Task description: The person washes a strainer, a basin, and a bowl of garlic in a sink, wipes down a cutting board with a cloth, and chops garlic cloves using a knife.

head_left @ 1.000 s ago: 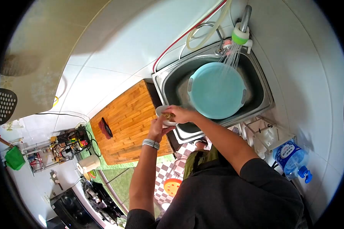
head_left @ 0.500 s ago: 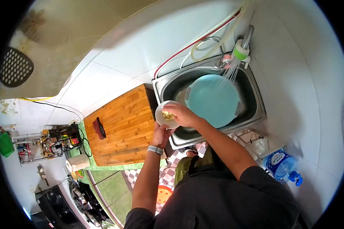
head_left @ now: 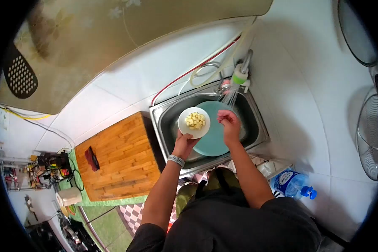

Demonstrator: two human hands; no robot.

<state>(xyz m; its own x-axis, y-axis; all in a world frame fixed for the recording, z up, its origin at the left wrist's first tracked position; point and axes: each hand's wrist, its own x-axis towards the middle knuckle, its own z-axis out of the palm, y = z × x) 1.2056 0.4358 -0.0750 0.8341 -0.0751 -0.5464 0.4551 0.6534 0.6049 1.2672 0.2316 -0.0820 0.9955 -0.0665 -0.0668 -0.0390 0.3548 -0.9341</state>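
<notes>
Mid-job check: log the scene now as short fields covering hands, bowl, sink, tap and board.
Left hand: gripping the white bowl by its near side
Bowl contents: pale cubes
Bowl position: held up over the sink
Right hand: fingers curled, beside the bowl; whether it holds anything is unclear
Basin: light blue, in the sink, partly hidden by bowl and hands
Tap: running, water spraying down toward the basin
Board: wooden, left of the sink, dark red item on it

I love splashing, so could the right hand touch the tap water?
Probably yes: the right hand looks close to the falling water, and nothing seems to block it; the left hand holds the white bowl to one side.
</notes>
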